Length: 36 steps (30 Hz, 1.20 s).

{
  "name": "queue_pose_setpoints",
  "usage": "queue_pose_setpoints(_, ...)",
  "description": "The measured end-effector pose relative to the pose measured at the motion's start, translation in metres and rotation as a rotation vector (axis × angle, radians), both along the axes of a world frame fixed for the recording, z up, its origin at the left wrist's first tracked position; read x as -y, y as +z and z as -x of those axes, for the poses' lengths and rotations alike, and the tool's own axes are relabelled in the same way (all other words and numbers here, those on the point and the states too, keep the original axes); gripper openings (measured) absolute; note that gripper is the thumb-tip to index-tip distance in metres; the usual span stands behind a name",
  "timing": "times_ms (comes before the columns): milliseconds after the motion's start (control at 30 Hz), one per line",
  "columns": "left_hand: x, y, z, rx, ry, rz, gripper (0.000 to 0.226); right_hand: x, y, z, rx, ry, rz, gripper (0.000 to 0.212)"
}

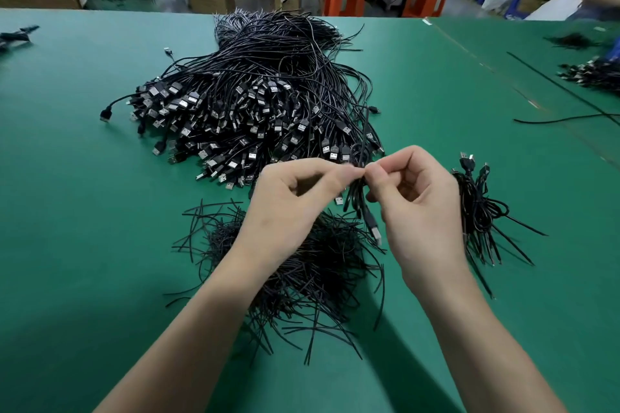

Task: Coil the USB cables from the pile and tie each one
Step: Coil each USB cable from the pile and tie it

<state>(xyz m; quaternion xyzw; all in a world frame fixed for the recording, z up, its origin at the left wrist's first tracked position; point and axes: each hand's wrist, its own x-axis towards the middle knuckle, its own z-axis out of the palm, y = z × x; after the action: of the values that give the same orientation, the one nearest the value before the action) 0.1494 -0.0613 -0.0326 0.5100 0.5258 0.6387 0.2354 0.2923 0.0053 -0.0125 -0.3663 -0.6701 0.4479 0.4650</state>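
Left hand and right hand each pinch the coiled cable in a narrow grip above the desk, near the cable pile.

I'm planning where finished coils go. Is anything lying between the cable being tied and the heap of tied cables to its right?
Nothing visible does. The right hand and left hand hold the coiled cable; only bare green mat separates it from the tied heap.
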Motion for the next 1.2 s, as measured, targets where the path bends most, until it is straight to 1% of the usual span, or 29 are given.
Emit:
queue_pose_setpoints(33, 0.000, -0.001, 0.001, 0.027, -0.008, 0.003, 0.010, 0.001, 0.000, 0.001, -0.010, 0.003, 0.011, 0.019)
queue_pose_setpoints(67, -0.001, -0.001, 0.001, 0.046, -0.003, 0.012, 0.019, 0.002, 0.000, 0.001, -0.031, 0.014, 0.039, 0.019)
queue_pose_setpoints(133, -0.001, -0.002, -0.001, 0.093, 0.004, 0.039, 0.043, 0.003, 0.002, 0.002, -0.098, 0.049, 0.142, 0.019)
queue_pose_setpoints(200, -0.002, -0.002, -0.003, 0.079, 0.030, 0.033, 0.064, 0.004, 0.003, 0.001, -0.230, 0.114, 0.332, 0.021)
queue_pose_setpoints(233, -0.002, -0.002, -0.003, 0.019, 0.055, 0.020, 0.065, 0.004, 0.003, 0.002, -0.296, 0.144, 0.442, 0.022)
queue_pose_setpoints(267, -0.002, -0.002, -0.004, -0.081, 0.085, 0.001, 0.059, 0.004, 0.003, 0.003, -0.346, 0.160, 0.537, 0.025)
queue_pose_setpoints(333, -0.001, -0.002, -0.004, -0.305, 0.126, -0.057, 0.038, 0.004, 0.002, 0.005, -0.399, 0.145, 0.662, 0.035)
queue_pose_setpoints(367, -0.001, -0.002, -0.003, -0.398, 0.139, -0.079, 0.032, 0.003, 0.002, 0.006, -0.406, 0.126, 0.690, 0.036)
queue_pose_setpoints(400, 0.000, -0.001, -0.003, -0.461, 0.145, -0.079, 0.031, 0.002, 0.002, 0.006, -0.404, 0.107, 0.698, 0.032)
queue_pose_setpoints(433, -0.001, -0.002, -0.002, -0.480, 0.129, -0.060, 0.029, 0.002, 0.002, 0.006, -0.399, 0.089, 0.694, 0.026)
queue_pose_setpoints(467, 0.000, -0.002, 0.000, -0.463, 0.089, -0.036, 0.026, 0.001, 0.002, 0.005, -0.393, 0.075, 0.681, 0.023)
queue_pose_setpoints(500, 0.001, -0.002, 0.000, -0.406, 0.028, 0.004, 0.023, 0.000, 0.001, 0.005, -0.378, 0.068, 0.660, 0.021)
queue_pose_setpoints(533, 0.003, 0.000, 0.001, -0.317, -0.033, 0.066, 0.029, 0.000, 0.000, 0.004, -0.351, 0.063, 0.632, 0.020)
queue_pose_setpoints(567, 0.003, -0.001, 0.002, -0.228, -0.074, 0.114, 0.040, 0.000, -0.001, 0.003, -0.320, 0.059, 0.605, 0.020)
queue_pose_setpoints(600, 0.004, -0.001, 0.003, -0.167, -0.105, 0.140, 0.044, 0.001, -0.003, 0.003, -0.298, 0.056, 0.582, 0.019)
queue_pose_setpoints(633, 0.003, -0.001, 0.003, -0.139, -0.118, 0.143, 0.038, 0.001, -0.004, 0.003, -0.289, 0.054, 0.561, 0.018)
queue_pose_setpoints(700, 0.000, -0.002, 0.002, -0.116, -0.111, 0.111, 0.015, 0.002, -0.005, 0.004, -0.287, 0.054, 0.519, 0.018)
queue_pose_setpoints(733, -0.001, -0.003, 0.002, -0.049, -0.117, 0.101, 0.010, 0.002, -0.004, 0.004, -0.288, 0.057, 0.500, 0.018)
queue_pose_setpoints(767, -0.002, -0.004, 0.001, 0.039, -0.120, 0.098, 0.017, 0.002, -0.002, 0.004, -0.288, 0.066, 0.488, 0.019)
queue_pose_setpoints(833, -0.004, -0.008, 0.001, 0.230, -0.141, 0.111, 0.038, 0.003, 0.002, 0.004, -0.292, 0.088, 0.492, 0.020)
queue_pose_setpoints(867, -0.005, -0.008, 0.000, 0.283, -0.156, 0.120, 0.047, 0.002, 0.003, 0.004, -0.297, 0.099, 0.500, 0.022)
queue_pose_setpoints(900, -0.005, -0.008, 0.000, 0.286, -0.167, 0.126, 0.053, 0.002, 0.004, 0.003, -0.300, 0.110, 0.501, 0.022)
queue_pose_setpoints(933, -0.006, -0.008, -0.001, 0.255, -0.172, 0.129, 0.055, 0.002, 0.005, 0.002, -0.298, 0.122, 0.499, 0.023)
queue_pose_setpoints(1000, -0.005, -0.007, -0.001, 0.128, -0.139, 0.124, 0.053, 0.003, 0.006, 0.001, -0.296, 0.144, 0.518, 0.024)
queue_pose_setpoints(1200, -0.001, -0.002, 0.006, -0.312, 0.069, 0.017, 0.033, 0.005, 0.001, 0.005, -0.397, 0.198, 0.734, 0.033)
